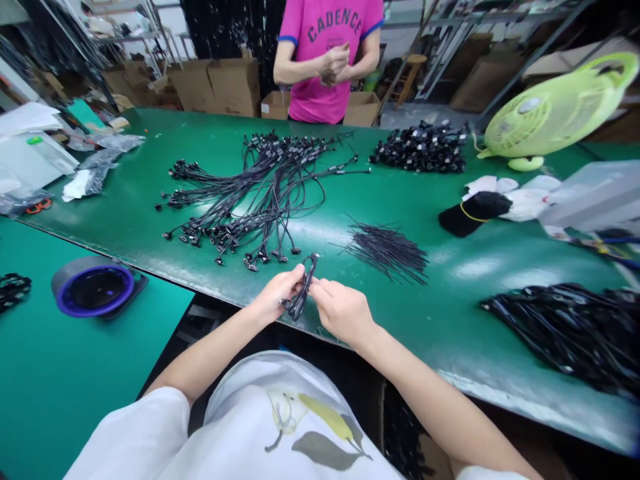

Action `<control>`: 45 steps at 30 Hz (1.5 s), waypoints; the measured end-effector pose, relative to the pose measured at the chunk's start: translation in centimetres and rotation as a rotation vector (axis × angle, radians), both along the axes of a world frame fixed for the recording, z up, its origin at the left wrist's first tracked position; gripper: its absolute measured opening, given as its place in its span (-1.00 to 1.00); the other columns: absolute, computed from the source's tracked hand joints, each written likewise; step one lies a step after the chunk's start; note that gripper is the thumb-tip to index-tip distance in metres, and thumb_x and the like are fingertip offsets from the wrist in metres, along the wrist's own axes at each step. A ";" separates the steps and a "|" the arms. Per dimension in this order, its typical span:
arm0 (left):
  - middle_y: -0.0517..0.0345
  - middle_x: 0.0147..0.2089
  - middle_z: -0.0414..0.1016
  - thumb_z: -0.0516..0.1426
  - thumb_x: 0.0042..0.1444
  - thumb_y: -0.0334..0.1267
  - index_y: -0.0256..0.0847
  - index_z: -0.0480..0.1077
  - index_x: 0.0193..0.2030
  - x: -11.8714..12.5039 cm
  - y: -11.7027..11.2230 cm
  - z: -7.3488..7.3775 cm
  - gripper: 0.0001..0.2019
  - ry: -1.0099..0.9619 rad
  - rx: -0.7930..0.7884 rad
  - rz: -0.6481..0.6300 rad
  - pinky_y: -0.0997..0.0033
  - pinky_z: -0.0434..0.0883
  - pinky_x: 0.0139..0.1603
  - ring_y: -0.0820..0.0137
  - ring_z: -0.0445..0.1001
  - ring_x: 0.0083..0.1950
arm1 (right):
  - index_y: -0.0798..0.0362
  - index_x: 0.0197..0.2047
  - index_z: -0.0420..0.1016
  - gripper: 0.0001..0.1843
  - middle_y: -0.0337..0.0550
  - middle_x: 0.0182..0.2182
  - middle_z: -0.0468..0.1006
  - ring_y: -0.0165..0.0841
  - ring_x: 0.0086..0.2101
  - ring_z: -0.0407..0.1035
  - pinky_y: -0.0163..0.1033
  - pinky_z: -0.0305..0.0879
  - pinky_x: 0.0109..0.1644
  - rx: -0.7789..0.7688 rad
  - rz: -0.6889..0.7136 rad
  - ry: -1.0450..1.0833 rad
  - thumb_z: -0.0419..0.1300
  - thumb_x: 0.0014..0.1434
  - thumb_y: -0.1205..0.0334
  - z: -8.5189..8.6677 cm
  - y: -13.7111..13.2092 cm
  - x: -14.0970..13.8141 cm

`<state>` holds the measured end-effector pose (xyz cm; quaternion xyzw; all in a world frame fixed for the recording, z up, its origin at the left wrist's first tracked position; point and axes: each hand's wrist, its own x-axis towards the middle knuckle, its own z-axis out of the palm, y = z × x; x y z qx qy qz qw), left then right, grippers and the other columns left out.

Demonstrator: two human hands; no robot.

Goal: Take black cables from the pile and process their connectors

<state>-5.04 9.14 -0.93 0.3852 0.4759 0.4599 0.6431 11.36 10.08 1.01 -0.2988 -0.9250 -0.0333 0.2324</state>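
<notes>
While the person leans over the near edge of the green table (450, 320), the left hand (276, 295) and right hand (341, 311) both pinch a looped black cable (301, 293) between them, just short of the loose cable pile (250, 193). Keeping the loops even and firmly pinched should, I think, stop the coil springing apart. Fingers hide the cable's ends, and I cannot tell whether a tie already binds it.

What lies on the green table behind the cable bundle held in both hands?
Behind the cable bundle, loose black cables with connectors lie spread; a heap of thin black ties lies beside them. The left hand and right hand cover part of the bundle.
</notes>
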 end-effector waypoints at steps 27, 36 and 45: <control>-0.01 0.04 0.54 0.14 0.21 -0.11 -0.22 0.42 0.03 3.9 -3.0 -2.0 -0.69 0.098 0.198 0.095 0.35 0.41 0.08 0.32 0.51 0.05 | 0.05 -0.44 0.41 -0.63 -0.28 -0.60 0.34 -0.43 -0.58 0.23 -0.30 0.19 -0.45 -1.170 -0.081 0.486 0.01 0.26 0.02 -2.9 0.4 3.3; 0.35 -0.59 0.32 0.10 0.21 0.01 -0.25 0.37 -0.18 6.5 -2.5 -0.6 -0.68 0.287 0.053 -0.153 0.59 0.20 -0.60 0.61 0.23 -0.67 | 0.02 -0.35 0.44 -0.73 -0.23 -0.43 0.49 -0.40 -0.44 0.46 -0.30 0.38 -0.34 -0.953 -0.217 1.046 0.19 0.17 -0.02 -1.8 2.3 2.6; 0.45 -0.66 0.05 0.12 0.08 0.20 -0.23 0.32 -0.32 8.8 -0.5 -1.5 -0.54 0.152 -0.091 -0.114 0.59 -0.04 -0.72 0.64 -0.04 -0.73 | -0.15 0.08 0.24 -0.34 -0.25 -0.17 0.49 -0.40 -0.30 0.48 -0.39 0.32 -0.45 -1.406 -0.089 1.646 0.38 -0.05 -0.04 -4.6 1.4 3.3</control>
